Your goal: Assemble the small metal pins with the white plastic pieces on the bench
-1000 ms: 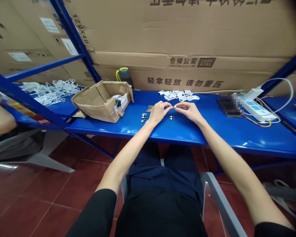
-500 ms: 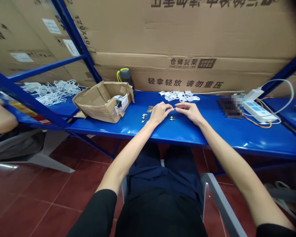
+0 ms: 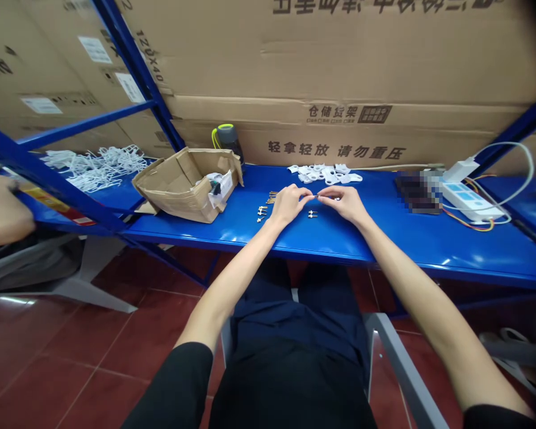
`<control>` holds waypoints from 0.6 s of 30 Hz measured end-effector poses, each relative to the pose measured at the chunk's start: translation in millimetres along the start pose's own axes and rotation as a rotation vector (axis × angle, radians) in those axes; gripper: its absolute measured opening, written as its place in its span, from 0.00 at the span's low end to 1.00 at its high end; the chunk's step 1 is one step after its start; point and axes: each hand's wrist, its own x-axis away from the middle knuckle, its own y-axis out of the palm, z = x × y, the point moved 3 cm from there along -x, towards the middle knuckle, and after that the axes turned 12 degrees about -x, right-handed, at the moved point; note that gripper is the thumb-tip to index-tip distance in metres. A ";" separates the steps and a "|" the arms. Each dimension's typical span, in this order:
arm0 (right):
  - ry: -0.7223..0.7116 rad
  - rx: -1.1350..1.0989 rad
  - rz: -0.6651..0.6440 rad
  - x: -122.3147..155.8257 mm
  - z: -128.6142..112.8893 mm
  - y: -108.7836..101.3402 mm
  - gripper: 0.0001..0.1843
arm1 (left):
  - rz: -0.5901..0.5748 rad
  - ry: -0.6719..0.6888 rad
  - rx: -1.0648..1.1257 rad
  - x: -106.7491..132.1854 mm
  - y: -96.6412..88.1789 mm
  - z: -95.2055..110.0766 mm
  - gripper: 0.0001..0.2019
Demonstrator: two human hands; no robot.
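Viewing the counter (image 3: 232, 231) through the head camera, I find both hands meeting over its middle, fingertip towards fingertip. Left hand (image 3: 288, 204): thumb and forefinger pinched on one end of a small part (image 3: 315, 196). Right hand (image 3: 346, 202): thumb and forefinger pinched at the opposite end, so that the part bridges the narrow gap between the two; its details are too small for me to make out. Just beside the left hand lie brass pieces (image 3: 271, 196) and, nearer the front edge, a few white-headed pins (image 3: 262, 211); two more such pins lie between the hands. Behind the hands I note a cluster of white rings (image 3: 324, 174), set before a cardboard wall (image 3: 339, 71). To the left stands an open box (image 3: 174, 199), with a bottle (image 3: 228, 141) behind it; well to the right lies a power strip (image 3: 471, 202).
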 end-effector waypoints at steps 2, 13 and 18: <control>0.009 -0.037 -0.006 0.4 -0.9 0.1 0.16 | 0.010 -0.005 0.019 0.3 -0.1 -0.9 0.10; 0.114 -0.263 0.016 0.4 1.7 -0.4 0.25 | 0.054 -0.037 0.122 -0.6 -2.9 -0.6 0.10; 0.120 -0.336 0.022 0.8 0.0 -0.9 0.25 | 0.053 -0.033 0.191 -1.8 -3.7 0.9 0.09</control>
